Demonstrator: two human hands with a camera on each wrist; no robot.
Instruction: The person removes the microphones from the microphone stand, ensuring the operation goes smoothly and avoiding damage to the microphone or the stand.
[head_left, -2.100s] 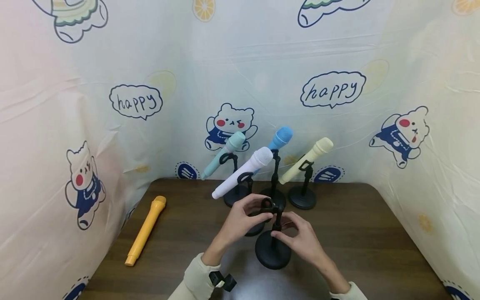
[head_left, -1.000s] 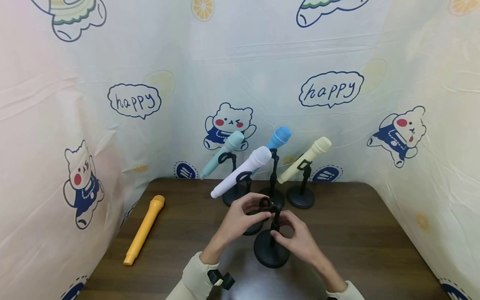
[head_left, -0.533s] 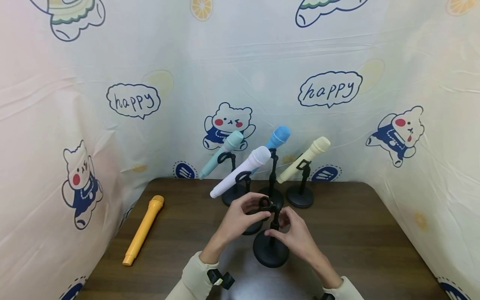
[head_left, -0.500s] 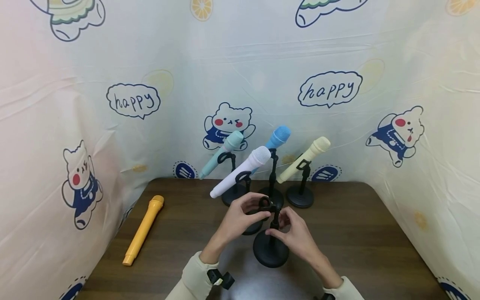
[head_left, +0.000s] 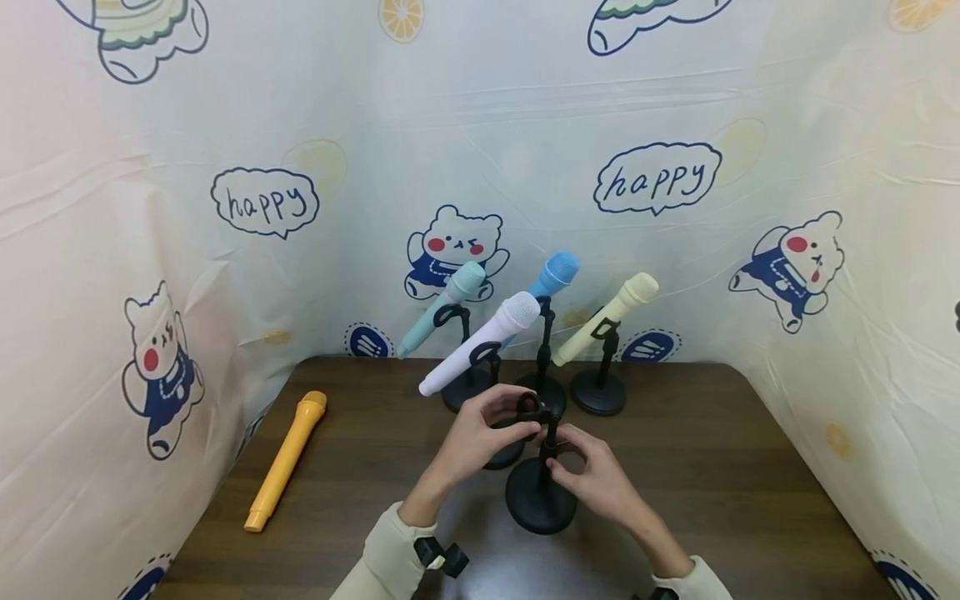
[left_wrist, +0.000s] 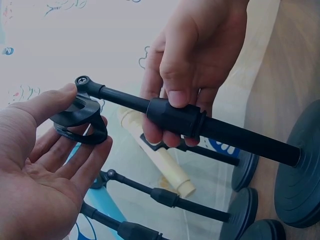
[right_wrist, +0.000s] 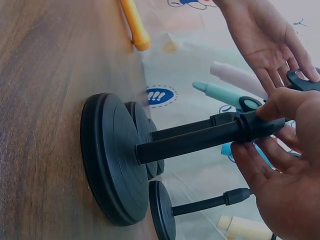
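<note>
A black microphone stand (head_left: 542, 504) stands upright on its round base at the table's near middle, no microphone in its clip. With thumb and fingers my left hand (head_left: 474, 437) holds the clip (left_wrist: 80, 117) at the top. My right hand (head_left: 602, 477) pinches the collar (left_wrist: 172, 116) halfway up the pole, its thumb on the near side in the left wrist view. Behind, several more stands hold tilted microphones: white (head_left: 483, 342), teal (head_left: 444, 308), blue (head_left: 557, 273) and cream (head_left: 609, 318).
A yellow-orange microphone (head_left: 287, 461) lies on the wooden table (head_left: 720, 475) at the left. The filled stands crowd close behind my hands, in front of a printed cloth backdrop (head_left: 517, 100). A dark spot shows at the far right edge.
My right thumb and fingers have shifted around the collar, the thumb moving right of where it was half a second ago. The left hand keeps its hold on the clip; the stand stays in place.
</note>
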